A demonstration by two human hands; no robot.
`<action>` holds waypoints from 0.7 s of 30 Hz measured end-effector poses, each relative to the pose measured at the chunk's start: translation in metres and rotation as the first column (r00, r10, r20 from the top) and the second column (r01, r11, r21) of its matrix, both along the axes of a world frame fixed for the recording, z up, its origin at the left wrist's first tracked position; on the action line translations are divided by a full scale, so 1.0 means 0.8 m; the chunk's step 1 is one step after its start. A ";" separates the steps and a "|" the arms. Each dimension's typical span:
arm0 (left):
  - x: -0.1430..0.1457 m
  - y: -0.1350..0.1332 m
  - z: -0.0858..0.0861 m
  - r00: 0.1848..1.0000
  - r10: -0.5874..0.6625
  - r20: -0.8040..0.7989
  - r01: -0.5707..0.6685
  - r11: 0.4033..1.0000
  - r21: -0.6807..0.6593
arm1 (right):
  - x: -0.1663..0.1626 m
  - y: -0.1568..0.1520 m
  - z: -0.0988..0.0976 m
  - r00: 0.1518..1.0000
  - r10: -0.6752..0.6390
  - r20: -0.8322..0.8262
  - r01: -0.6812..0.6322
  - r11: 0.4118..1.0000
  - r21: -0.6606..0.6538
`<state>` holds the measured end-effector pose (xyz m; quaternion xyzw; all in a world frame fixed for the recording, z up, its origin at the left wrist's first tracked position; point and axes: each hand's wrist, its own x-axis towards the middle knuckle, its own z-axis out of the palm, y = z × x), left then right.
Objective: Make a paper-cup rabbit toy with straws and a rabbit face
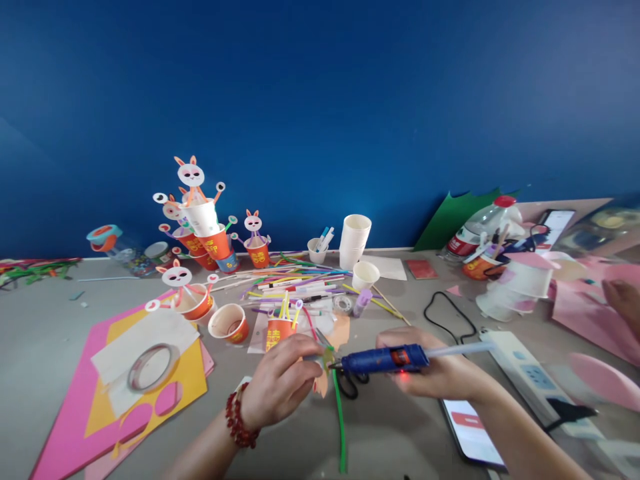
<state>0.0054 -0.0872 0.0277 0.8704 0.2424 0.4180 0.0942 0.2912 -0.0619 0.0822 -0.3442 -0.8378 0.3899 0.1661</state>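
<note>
My left hand (280, 383), with a red bead bracelet on its wrist, is closed in a pinch on the top of a green pipe cleaner (340, 420) that hangs down toward the table's near edge. A small paper piece seems to sit at the pinch. My right hand (440, 370) is wrapped round a blue glue gun (385, 360). The gun lies level, its nozzle pointing left and touching the spot where my left fingers pinch. A white glue stick pokes out of the gun's back end.
Orange paper cups with rabbit faces (200, 220) stand at the back left, white cups (355, 240) in the middle, loose coloured straws (295, 280) between. Pink and yellow sheets with a tape roll (150, 367) lie left. A power strip (520, 373), a phone (470, 430) and another person's hand (623, 300) are right.
</note>
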 end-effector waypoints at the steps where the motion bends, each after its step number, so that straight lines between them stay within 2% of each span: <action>1: 0.000 0.000 0.000 1.000 -0.002 0.003 0.002 1.000 0.002 | 0.000 0.000 0.000 1.000 0.005 -0.003 -0.005 1.000 -0.002; 21: 0.000 -0.001 -0.003 1.000 -0.001 0.019 0.002 1.000 -0.020 | -0.001 0.003 -0.006 1.000 -0.008 0.014 0.008 0.999 0.033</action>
